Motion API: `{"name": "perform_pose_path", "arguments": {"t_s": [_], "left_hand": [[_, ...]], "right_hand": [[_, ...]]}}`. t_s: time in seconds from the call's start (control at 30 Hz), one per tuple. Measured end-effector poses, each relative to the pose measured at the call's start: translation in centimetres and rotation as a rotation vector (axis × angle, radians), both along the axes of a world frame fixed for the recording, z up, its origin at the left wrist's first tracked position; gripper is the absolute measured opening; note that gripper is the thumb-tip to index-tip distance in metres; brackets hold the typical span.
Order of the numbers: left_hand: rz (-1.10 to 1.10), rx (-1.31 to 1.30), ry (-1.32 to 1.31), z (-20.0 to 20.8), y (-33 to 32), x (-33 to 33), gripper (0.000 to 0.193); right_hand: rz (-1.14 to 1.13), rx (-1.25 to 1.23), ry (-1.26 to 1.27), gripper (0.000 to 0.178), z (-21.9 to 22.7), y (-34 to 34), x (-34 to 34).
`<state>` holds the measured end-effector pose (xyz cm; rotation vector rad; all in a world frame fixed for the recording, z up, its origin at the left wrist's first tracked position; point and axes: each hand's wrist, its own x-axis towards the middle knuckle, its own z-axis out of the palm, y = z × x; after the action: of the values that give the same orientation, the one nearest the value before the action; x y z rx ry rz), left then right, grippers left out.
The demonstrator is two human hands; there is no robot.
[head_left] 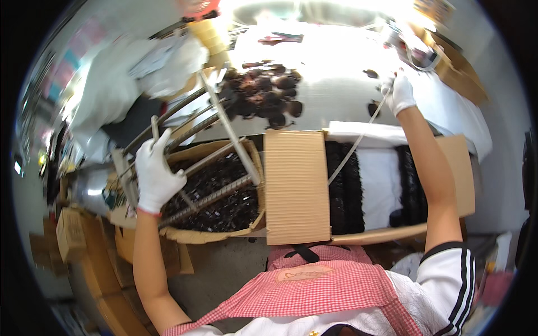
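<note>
My left hand, in a white glove, is at the near left side of a metal-barred rack. Its thumb and forefinger are apart, and a short pale stick shows just beyond the fingers. The rack stands tilted over an open carton of small shiny black pieces. At the far right my gloved right hand is closed over the bright table, its fingertips blurred. A thin white strip runs from it down to a second carton, holding rows of black bristly items and white sheets.
Makeup brushes with dark heads lie piled on the table. A cardboard flap stands between the two cartons. White plastic bags are at the back left, a brown carton at the back right. More boxes stand at lower left.
</note>
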<state>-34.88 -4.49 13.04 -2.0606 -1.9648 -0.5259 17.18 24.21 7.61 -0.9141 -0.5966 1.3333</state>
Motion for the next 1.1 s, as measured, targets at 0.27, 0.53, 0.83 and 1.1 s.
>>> {"name": "perform_pose_path", "arguments": {"t_s": [0.27, 0.53, 0.83, 1.1], "left_hand": [[-0.21, -0.066, -0.147, 0.5, -0.3, 8.3, 0.092], [-0.386, -0.231, -0.111, 0.5, 4.3, 19.6, 0.095], [-0.774, -0.196, 0.112, 0.4, 9.1, 33.4, 0.097], [-1.342, -0.126, 0.075, -1.6, 1.3, 45.2, 0.109]], "right_hand": [[-1.154, 0.39, -0.128, 0.017, 8.6, -6.0, 36.6], [-1.336, 0.148, -0.301, 0.042, 0.2, -19.8, 53.2], [-0.333, -0.08, -1.205, 0.042, 0.3, -24.2, 35.7], [-0.249, 0.333, -2.027, 0.065, 4.1, -43.6, 8.2]]}}
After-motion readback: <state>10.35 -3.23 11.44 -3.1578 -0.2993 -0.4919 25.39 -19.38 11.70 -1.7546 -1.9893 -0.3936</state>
